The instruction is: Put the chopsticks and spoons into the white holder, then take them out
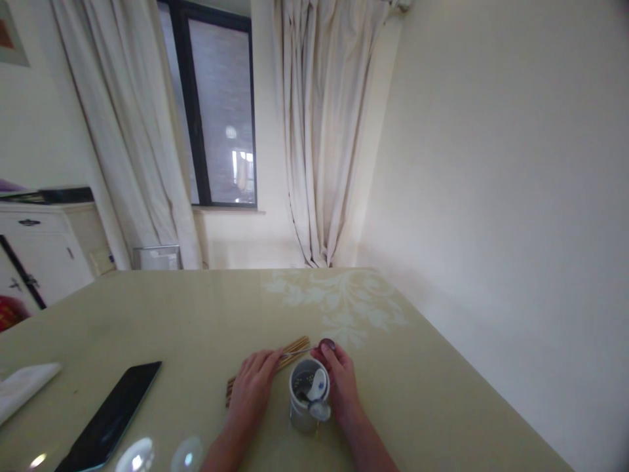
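Resting palm-down on a bundle of wooden chopsticks [289, 351], the left hand [253, 387] lies flat with its fingers spread loosely over the sticks, pinning them to the worktop [196, 314] rather than gripping them. The chopsticks lie slantwise near the worktop's near edge, their far ends poking out beyond the hand. Just beside them stands a white cup [307, 400], upright, with a white spoon [317, 387] inside. The right hand [341, 383] touches the cup's right side, and its fingers curl around a small dark round thing [327, 344] just beyond the cup; whether they actually pinch it I cannot tell. Toward the near left corner a black phone [111, 416] lies flat, with a folded white cloth [24, 387] at the left edge.
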`<action>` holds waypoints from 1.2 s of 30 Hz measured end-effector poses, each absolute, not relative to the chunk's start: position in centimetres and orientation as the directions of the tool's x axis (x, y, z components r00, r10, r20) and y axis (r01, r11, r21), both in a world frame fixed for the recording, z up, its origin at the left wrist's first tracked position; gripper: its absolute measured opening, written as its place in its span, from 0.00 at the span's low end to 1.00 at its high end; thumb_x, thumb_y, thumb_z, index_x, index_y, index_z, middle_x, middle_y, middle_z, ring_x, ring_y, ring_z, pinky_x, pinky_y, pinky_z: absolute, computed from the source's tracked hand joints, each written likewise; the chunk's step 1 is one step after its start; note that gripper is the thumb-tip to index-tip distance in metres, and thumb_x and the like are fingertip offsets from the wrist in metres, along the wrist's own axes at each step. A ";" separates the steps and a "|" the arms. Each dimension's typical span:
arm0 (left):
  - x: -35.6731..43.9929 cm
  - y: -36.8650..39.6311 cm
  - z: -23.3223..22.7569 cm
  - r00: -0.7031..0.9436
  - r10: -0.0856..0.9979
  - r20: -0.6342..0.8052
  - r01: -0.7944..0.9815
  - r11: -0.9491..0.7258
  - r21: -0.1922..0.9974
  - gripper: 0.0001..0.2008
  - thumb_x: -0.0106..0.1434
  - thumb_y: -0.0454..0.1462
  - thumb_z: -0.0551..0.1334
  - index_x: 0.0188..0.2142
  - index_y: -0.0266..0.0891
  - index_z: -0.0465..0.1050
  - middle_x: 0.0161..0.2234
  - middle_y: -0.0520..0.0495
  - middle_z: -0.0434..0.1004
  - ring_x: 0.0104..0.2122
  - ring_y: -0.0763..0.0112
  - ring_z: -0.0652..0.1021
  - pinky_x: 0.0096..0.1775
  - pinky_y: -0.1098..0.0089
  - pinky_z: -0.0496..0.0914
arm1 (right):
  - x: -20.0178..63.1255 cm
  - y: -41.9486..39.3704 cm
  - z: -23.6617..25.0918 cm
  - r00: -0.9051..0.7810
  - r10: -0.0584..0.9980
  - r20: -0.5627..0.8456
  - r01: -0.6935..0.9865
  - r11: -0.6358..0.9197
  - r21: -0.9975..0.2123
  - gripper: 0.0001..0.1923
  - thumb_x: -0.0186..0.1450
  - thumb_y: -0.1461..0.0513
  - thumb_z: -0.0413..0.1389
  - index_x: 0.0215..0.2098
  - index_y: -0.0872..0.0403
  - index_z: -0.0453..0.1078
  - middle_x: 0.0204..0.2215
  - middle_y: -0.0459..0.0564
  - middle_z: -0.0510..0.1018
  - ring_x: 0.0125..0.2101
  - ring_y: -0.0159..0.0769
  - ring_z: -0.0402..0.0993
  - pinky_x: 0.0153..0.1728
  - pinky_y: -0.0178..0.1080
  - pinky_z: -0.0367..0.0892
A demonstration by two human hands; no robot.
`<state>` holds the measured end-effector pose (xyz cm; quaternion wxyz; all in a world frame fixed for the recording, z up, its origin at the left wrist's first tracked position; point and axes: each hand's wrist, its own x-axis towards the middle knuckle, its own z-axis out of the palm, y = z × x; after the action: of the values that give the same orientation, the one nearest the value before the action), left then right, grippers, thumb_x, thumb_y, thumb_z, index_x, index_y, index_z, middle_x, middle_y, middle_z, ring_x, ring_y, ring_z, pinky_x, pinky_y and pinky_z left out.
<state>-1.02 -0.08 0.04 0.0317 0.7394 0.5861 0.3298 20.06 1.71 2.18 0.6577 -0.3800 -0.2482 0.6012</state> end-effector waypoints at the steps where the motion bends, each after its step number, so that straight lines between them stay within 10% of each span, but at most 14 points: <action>1: -1.0 -0.1 0.2 0.096 0.892 0.442 0.848 -0.306 0.432 0.23 0.71 0.29 0.55 0.58 0.50 0.80 0.50 0.46 0.86 0.52 0.60 0.81 0.57 0.60 0.74 | 20.0 1.6 2.3 0.144 0.981 -0.130 -0.591 -0.020 -0.806 0.24 0.48 0.49 0.78 0.34 0.54 0.80 0.27 0.49 0.87 0.29 0.42 0.84 0.30 0.37 0.76; 13: -2.9 0.9 -0.1 -0.041 0.870 0.491 0.794 -0.270 0.545 0.14 0.74 0.41 0.56 0.41 0.47 0.82 0.42 0.46 0.84 0.45 0.59 0.80 0.51 0.59 0.74 | 20.4 1.2 2.2 0.212 0.977 -0.018 -0.408 0.072 -0.910 0.29 0.53 0.42 0.74 0.40 0.54 0.84 0.40 0.56 0.89 0.39 0.48 0.86 0.39 0.42 0.79; 18: -6.5 1.7 -0.5 -0.176 0.876 0.449 0.861 -0.084 0.501 0.16 0.73 0.42 0.56 0.42 0.44 0.83 0.44 0.44 0.85 0.46 0.56 0.81 0.52 0.59 0.74 | 21.9 -0.3 3.2 0.405 0.870 0.283 -0.096 0.348 -0.933 0.32 0.67 0.34 0.57 0.42 0.51 0.85 0.40 0.56 0.87 0.38 0.45 0.81 0.39 0.42 0.74; 28: -7.9 1.7 -0.4 -0.321 0.922 0.218 0.876 0.202 0.438 0.20 0.75 0.42 0.52 0.47 0.45 0.84 0.50 0.44 0.85 0.49 0.57 0.82 0.50 0.61 0.73 | 24.2 -2.6 3.1 0.021 0.605 0.796 0.285 0.760 -0.585 0.38 0.52 0.28 0.65 0.43 0.46 0.87 0.34 0.57 0.86 0.35 0.54 0.82 0.41 0.51 0.74; 36: -7.8 1.4 -0.1 -0.296 0.936 0.188 0.886 0.196 0.420 0.21 0.76 0.42 0.51 0.48 0.46 0.85 0.50 0.44 0.85 0.51 0.54 0.82 0.50 0.59 0.72 | 22.9 -2.8 4.3 -0.169 0.432 0.886 0.441 0.837 -0.323 0.13 0.70 0.48 0.65 0.37 0.47 0.81 0.28 0.49 0.83 0.30 0.42 0.78 0.36 0.42 0.69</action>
<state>-7.80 1.40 -0.08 0.0544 0.5909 0.7712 0.2304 22.94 -2.80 4.27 0.5778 -0.2854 -0.7646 -0.0042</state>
